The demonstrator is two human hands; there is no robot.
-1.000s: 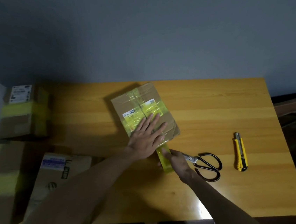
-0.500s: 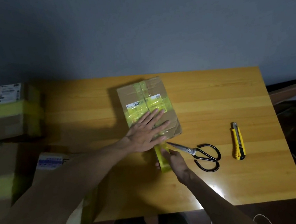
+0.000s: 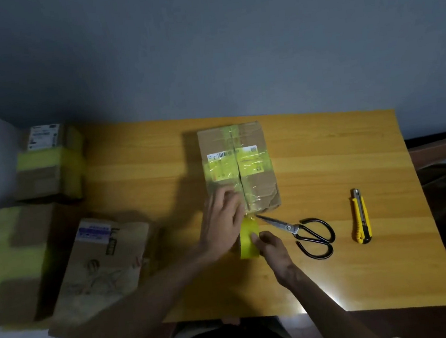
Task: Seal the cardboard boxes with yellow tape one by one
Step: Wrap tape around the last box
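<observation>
A brown cardboard box [image 3: 257, 187] lies on the wooden table [image 3: 325, 158], with yellow tape along its centre seam and across its label. My left hand [image 3: 223, 223] rests with relaxed fingers on the box's near left corner. A roll of yellow tape [image 3: 248, 239] stands just in front of the box, its strip running up onto the seam. My right hand [image 3: 272, 247] grips the roll from the right side.
Black-handled scissors [image 3: 305, 231] lie right of the roll, blades pointing at the box. A yellow utility knife [image 3: 360, 216] lies further right. Taped boxes [image 3: 48, 165] and an untaped box [image 3: 100, 272] sit off the table's left edge.
My left hand slid back from the middle of the box top to its near left corner. The box now lies straighter. My right hand stays on the roll.
</observation>
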